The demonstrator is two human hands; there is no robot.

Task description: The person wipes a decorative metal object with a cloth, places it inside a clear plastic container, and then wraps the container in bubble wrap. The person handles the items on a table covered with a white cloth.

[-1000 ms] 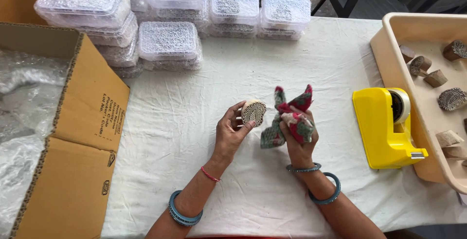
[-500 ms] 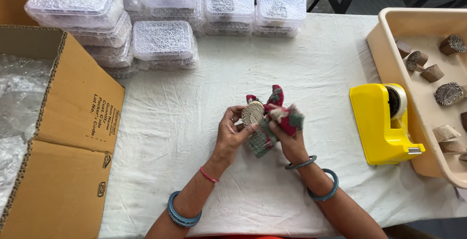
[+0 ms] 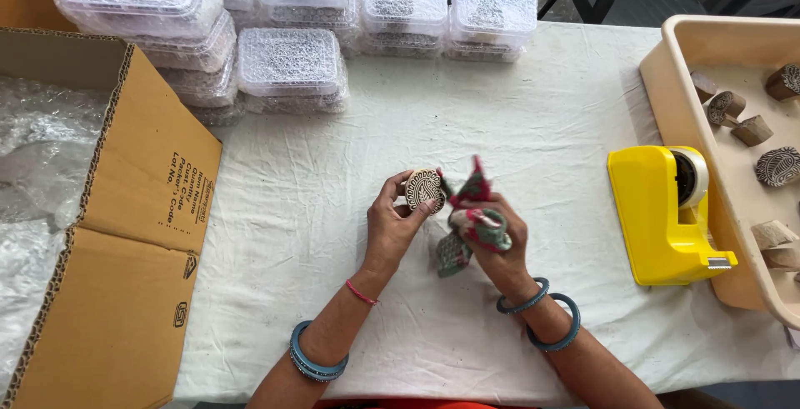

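Note:
My left hand (image 3: 393, 224) holds a small round wooden block with a carved pattern (image 3: 423, 188), pinched between thumb and fingers above the white tablecloth (image 3: 533, 117). My right hand (image 3: 492, 246) is closed on a bunched red, green and white patterned cloth (image 3: 471, 209), which sits right beside the carved block and touches it. Both hands are over the middle of the table, close together. Blue bangles circle both wrists.
An open cardboard box (image 3: 125, 209) with bubble wrap (image 3: 33, 167) stands at the left. Stacked clear plastic boxes (image 3: 292, 63) line the far edge. A yellow tape dispenser (image 3: 662, 213) sits right, beside a beige tray (image 3: 675, 67) holding several carved wooden blocks (image 3: 779, 166).
The hands and cloth have shifted slightly left and nearer the table's middle. The cloth has bunched tighter against the carved block.

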